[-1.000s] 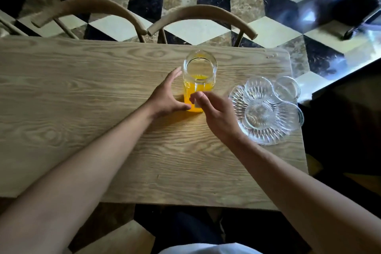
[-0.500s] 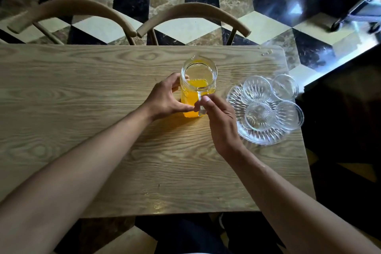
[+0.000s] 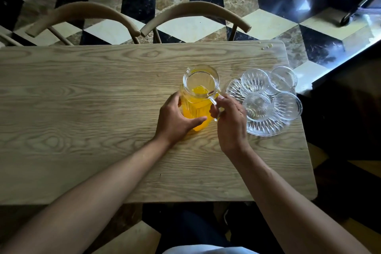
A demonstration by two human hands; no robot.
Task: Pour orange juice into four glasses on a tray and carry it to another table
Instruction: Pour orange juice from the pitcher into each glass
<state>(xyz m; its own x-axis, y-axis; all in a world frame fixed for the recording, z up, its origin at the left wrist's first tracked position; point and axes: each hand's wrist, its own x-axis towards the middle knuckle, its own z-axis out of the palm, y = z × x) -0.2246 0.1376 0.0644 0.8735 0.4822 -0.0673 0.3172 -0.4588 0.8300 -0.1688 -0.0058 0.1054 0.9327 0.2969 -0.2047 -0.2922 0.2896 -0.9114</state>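
A ribbed glass jug (image 3: 199,97) partly filled with orange juice stands upright on the wooden table (image 3: 82,109). My left hand (image 3: 175,119) wraps around the jug's lower body. My right hand (image 3: 228,121) is closed around the jug's clear handle. To the right, a cut-glass tray (image 3: 266,128) carries several empty glasses: two at the back (image 3: 254,82) (image 3: 285,78) and two at the front (image 3: 256,105) (image 3: 287,106). All the glasses look empty and upright.
Two curved wooden chair backs (image 3: 82,11) (image 3: 195,9) stand behind the table's far edge. The tray sits close to the table's right edge. A few juice drops (image 3: 267,46) lie at the far right corner. The floor is checkered tile; dark furniture is at right.
Both hands closed in on the jug: the left went from beside it to gripping its body, and the right took hold of the handle. The camera view shifted slightly.
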